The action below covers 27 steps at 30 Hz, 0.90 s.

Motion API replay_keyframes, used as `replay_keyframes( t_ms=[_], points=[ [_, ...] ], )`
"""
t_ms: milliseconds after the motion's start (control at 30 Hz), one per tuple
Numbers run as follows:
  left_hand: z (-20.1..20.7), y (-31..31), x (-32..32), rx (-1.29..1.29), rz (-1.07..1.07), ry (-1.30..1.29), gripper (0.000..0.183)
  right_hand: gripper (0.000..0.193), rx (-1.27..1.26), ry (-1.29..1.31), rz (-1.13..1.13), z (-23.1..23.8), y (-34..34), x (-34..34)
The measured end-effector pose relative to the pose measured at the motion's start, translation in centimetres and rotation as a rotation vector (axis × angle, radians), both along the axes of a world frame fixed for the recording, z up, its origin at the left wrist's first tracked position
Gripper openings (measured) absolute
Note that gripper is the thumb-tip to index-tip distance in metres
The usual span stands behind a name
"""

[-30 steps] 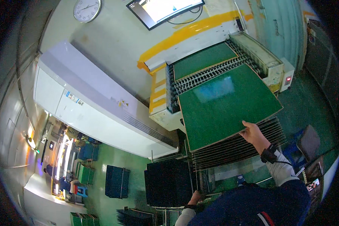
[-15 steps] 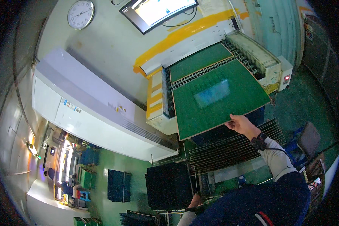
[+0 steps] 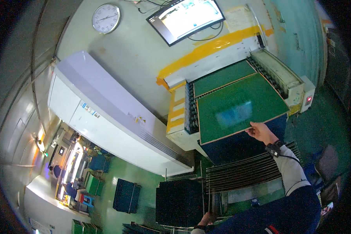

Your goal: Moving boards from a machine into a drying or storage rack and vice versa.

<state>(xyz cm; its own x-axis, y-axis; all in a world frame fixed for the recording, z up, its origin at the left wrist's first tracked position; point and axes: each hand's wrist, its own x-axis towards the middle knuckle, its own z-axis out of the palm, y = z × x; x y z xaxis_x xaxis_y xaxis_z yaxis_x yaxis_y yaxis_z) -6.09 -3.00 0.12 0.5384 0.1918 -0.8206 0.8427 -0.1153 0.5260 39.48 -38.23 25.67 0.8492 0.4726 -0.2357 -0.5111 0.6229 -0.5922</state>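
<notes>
A large green flat panel (image 3: pixel 241 105) with thin pale edges lies on a roller conveyor (image 3: pixel 192 113). My right hand (image 3: pixel 262 132) pinches its near edge, thumb on top and fingers beneath. Just beyond it on the same rollers is a second green panel (image 3: pixel 222 80), with only a narrow strip of rollers between the two. Low in the view, my left hand (image 3: pixel 207 219) is at a corner of the metal rack beside a dark stack of panels (image 3: pixel 179 202). Its fingers are too dim and blurred to make out.
A slotted rack (image 3: pixel 245 171) stands below the conveyor's near end. A long white cabinet (image 3: pixel 117 121) runs along the left. A control box with a red light (image 3: pixel 309 93) is fixed at the right. A dark cart (image 3: pixel 126 196) stands on the green floor; people work far left.
The near green panel has slid farther onto the conveyor, toward the second one, narrowing the gap. My right hand stays on its edge. The whole view has shifted.
</notes>
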Motion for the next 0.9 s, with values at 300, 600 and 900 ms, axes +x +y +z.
replay_keyframes(
  t_ms=[300, 600, 900],
  points=[
    [0.0, 1.6, -1.8, 0.036, -0.037, 0.043, 0.017, 0.021, -0.044, 0.041, 0.002, -1.0, 2.1, -1.8],
    [-1.5, 0.9, -1.7, -0.063, 0.009, 0.014, 0.019, 0.018, -0.086, 0.078, -0.022, -1.0, 2.1, -1.1],
    [-0.9, 0.5, -2.1, -0.018, -0.023, -0.061, 0.022, 0.018, -0.090, 0.029, -0.018, -0.5, 2.0, -1.0]
  ],
)
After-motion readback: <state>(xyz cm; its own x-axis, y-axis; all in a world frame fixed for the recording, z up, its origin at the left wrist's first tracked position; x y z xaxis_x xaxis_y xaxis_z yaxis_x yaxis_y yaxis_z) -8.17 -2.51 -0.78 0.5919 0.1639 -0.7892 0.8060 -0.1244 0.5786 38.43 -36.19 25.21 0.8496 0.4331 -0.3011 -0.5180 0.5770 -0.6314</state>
